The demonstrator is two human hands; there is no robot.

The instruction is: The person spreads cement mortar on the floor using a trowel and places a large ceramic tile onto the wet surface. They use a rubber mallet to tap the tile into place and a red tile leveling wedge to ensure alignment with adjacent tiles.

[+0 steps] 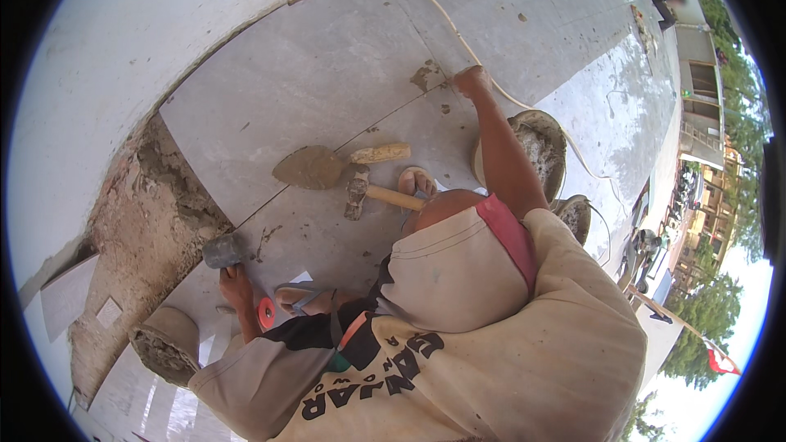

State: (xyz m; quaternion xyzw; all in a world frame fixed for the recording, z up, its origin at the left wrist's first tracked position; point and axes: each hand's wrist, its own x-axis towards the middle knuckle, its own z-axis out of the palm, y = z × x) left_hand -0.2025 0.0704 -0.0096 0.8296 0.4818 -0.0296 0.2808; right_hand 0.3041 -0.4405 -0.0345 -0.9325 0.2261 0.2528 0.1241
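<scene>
At the left, my left hand [235, 282] is closed just below the black head of a rubber mallet [223, 251], beside the edge of the tiles; the handle is mostly hidden. Out at the upper right, my right hand [472, 82] is curled into a fist on the grey floor tiles [327, 57], by a seam and a patch of spilled mortar [427, 76]. Its fingers are tucked under, so any content is hidden. Between my hands lie a mortar-coated trowel [311, 168] and a hammer [356, 192] with a wooden handle, near my sandalled feet.
Buckets with mortar residue stand at right [559, 147] and lower left [168, 348]. A pale cable [442, 12] crosses the tiles past my right hand. Rough untiled ground [147, 221] borders the white wall [106, 74]. A red roll [266, 313] sits near my foot. Another person [665, 4] is far off.
</scene>
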